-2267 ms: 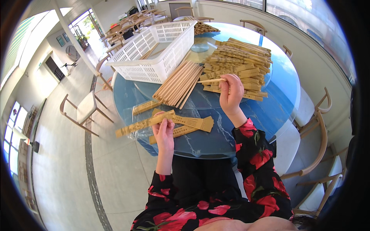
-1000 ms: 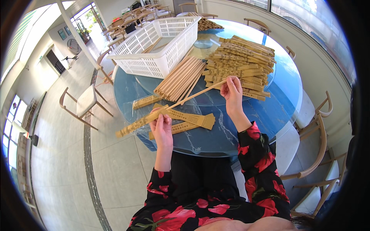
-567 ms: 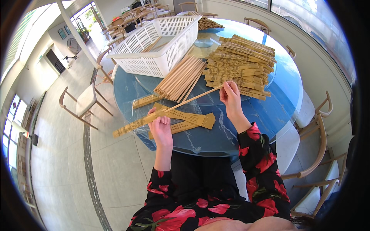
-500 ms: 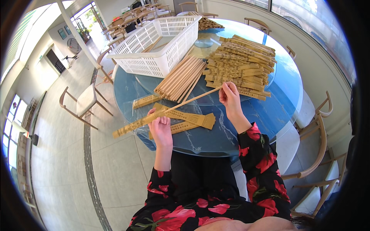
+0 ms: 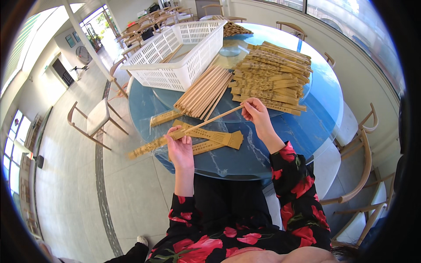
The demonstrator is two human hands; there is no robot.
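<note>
My left hand (image 5: 180, 151) pinches the open end of a gold printed paper chopstick sleeve (image 5: 151, 147), which points out past the table's left front edge. Pale wooden chopsticks (image 5: 215, 119) run from the sleeve's mouth up to my right hand (image 5: 256, 116), whose fingertips grip their far end. Whether it is one stick or a pair I cannot tell. Beneath my hands lie a few flat gold sleeves (image 5: 234, 139), and another sleeve (image 5: 164, 117) rests to their left. Bare chopsticks (image 5: 204, 93) lie in a heap beyond, beside a large stack of sleeved chopsticks (image 5: 272, 76).
A white slotted plastic basket (image 5: 175, 72) with a few sticks inside stands at the far left of the round blue marbled table (image 5: 315, 118). Another brown pile (image 5: 237, 29) sits behind it. Wooden chairs (image 5: 97, 117) surround the table. Another person's leg (image 5: 131, 253) shows at lower left.
My right hand has come left and slightly down, and less of the chopstick length shows outside the sleeve. Another person's leg and shoe have appeared at the lower left.
</note>
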